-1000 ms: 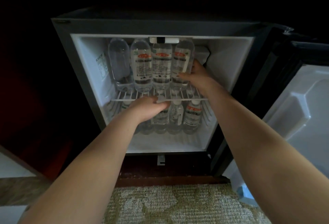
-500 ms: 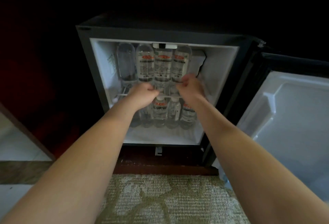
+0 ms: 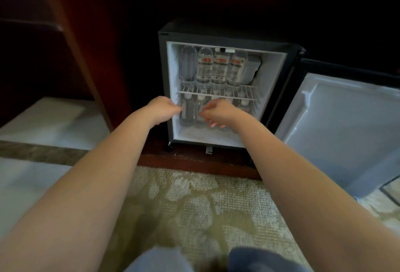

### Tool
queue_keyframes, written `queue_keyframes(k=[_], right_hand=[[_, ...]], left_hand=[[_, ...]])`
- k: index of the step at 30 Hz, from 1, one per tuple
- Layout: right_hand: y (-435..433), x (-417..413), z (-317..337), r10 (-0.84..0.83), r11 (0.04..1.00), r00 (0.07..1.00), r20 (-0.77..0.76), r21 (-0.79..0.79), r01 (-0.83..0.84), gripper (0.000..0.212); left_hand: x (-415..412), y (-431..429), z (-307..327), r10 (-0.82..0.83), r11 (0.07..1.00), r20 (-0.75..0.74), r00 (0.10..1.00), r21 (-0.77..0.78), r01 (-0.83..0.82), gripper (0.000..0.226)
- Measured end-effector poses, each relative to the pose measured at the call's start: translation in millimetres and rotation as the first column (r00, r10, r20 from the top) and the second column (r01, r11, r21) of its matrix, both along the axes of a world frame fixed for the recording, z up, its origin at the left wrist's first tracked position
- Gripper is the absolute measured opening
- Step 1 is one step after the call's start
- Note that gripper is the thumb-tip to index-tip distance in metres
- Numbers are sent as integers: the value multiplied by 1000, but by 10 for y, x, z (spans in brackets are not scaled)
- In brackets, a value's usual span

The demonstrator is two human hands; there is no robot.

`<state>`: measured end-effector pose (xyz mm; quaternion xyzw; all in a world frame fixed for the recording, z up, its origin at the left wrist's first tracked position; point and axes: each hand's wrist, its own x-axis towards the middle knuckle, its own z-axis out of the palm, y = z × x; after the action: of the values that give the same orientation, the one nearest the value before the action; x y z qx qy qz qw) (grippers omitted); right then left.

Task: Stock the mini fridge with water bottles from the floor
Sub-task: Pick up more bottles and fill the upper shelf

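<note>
The mini fridge (image 3: 164, 90) stands open in a dark cabinet. Several water bottles (image 3: 219, 69) with red-and-white labels stand on its wire shelf (image 3: 246, 96). More bottles (image 3: 187, 111) stand below the shelf, partly hidden by my hands. My left hand (image 3: 161, 108) hovers in front of the fridge's lower left edge, fingers curled, holding nothing. My right hand (image 3: 218, 112) hangs in front of the lower bottles with loose, spread fingers, also holding nothing. No bottles show on the floor.
The fridge door (image 3: 337, 129) is swung open to the right. A wooden cabinet post (image 3: 86, 51) rises left of the fridge. Patterned carpet (image 3: 194, 202) covers the floor before a wooden ledge (image 3: 194, 163). My knees (image 3: 259, 258) show at the bottom.
Both hands have left the shelf and the upper bottles and drawn back out to the fridge's front. The view has pulled away, so the fridge looks smaller.
</note>
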<state>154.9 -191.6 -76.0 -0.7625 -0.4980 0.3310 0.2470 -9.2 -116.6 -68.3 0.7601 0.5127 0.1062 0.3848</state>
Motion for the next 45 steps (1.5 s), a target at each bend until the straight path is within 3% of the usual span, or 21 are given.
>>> queue_keyframes(k=[3,7,18,25,35,40,45], right_hand=[[-228,-421,136,43,999,999,-11,24,-42,31],[-477,-1006,191,123,992,991,-61,21,-122,23],[-724,-2527,-90,383,921,923,-26,-58,-384,25],[-751,-3529,-349,571,816,820,-28,-92,-571,27],[-933,-4548,-986,701,680,709,-84,-223,-699,26],[-1091,-4859,-1220,746,614,659,-94,-284,-736,31],[-1197,-5028,-1420,771,585,632,-78,-305,-752,30]], left_hand=[[-415,-221,44,42,999,-34,999,-21,-42,38],[-980,-504,-14,104,994,-40,994,-16,-105,28],[-2455,-1229,-371,340,938,-34,940,-58,-342,19],[-3543,-1453,-818,549,828,-95,831,-78,-556,35],[-4626,-2014,-1609,734,652,-147,663,-119,-749,34],[-5061,-2367,-1941,788,577,-248,563,-20,-816,34],[-5455,-2650,-2223,776,534,-448,444,90,-841,59]])
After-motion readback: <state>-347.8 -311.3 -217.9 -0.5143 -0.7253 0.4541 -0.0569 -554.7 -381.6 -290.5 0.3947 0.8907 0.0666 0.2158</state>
